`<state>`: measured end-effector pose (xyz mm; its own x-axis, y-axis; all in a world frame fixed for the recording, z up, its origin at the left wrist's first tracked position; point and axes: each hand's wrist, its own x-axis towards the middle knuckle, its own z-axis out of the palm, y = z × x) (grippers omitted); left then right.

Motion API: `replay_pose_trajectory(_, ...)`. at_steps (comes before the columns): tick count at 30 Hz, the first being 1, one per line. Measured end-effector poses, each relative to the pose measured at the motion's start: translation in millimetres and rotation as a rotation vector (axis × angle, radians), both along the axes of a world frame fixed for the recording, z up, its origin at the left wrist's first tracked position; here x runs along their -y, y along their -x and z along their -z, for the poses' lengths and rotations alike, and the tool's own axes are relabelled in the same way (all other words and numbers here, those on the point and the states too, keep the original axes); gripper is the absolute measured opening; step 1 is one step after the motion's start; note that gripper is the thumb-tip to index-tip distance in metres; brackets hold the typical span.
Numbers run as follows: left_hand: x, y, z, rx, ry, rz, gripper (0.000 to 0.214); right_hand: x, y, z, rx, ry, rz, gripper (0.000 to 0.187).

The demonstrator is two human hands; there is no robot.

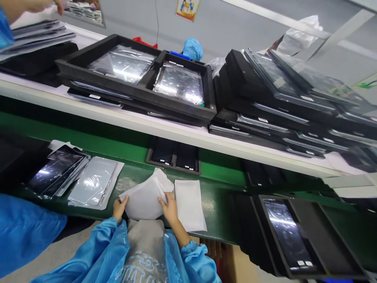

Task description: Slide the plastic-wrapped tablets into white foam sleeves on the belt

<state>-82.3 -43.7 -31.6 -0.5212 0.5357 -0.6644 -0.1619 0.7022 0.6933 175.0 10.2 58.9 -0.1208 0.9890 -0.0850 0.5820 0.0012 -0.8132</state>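
Note:
My left hand point(119, 207) grips the left edge of a white foam pouch point(145, 198) at the near edge of the green conveyor belt point(218, 184). My right hand point(169, 206) holds the pouch's right side with fingers pressed on top. The pouch is lifted and bent a little. A second flat white foam pouch point(190, 204) lies just right of it on the belt. Both my sleeves are blue.
Bagged dark panels point(57, 171) and silver bags point(94, 184) lie left on the belt. Black trays with panels: one point(173, 157) behind the pouch, one point(294, 236) at the right, stacks point(138, 74) on the white shelf. Another person's blue sleeve point(23, 228) and raised hand point(44, 4) are at left.

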Motion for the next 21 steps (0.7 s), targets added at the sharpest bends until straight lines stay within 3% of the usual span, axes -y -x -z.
replay_pose_trajectory(4,12.1,13.7,3.9,0.269,-0.011,-0.122,0.031,-11.9,2.4,-20.0,-0.186,0.199,-0.055,0.035)
replay_pose_trajectory(8,12.4,18.6,3.7,0.389,-0.053,-0.188,0.014,-15.4,15.4,-41.0,-0.354,0.427,-0.289,0.032)
replay_pose_trajectory(12,9.0,22.7,1.5,0.419,-0.074,-0.214,0.005,-9.1,36.5,-67.8,-0.190,0.319,-0.508,0.043)
replay_pose_trajectory(14,11.2,22.3,0.0,0.417,-0.066,-0.202,0.004,-7.0,43.1,-79.4,-0.084,0.261,-0.566,0.038)
replay_pose_trajectory(16,15.6,19.9,-2.8,0.400,-0.042,-0.168,0.008,-7.0,46.1,-86.6,-0.072,0.264,-0.598,0.029)
replay_pose_trajectory(18,16.7,20.5,-8.2,0.353,-0.019,-0.118,0.018,-8.4,47.1,-88.6,-0.105,0.291,-0.612,0.032)
replay_pose_trajectory(21,-5.4,46.1,-25.5,0.214,-0.052,-0.041,0.032,-9.9,49.0,-85.1,-0.125,0.300,-0.574,0.029)
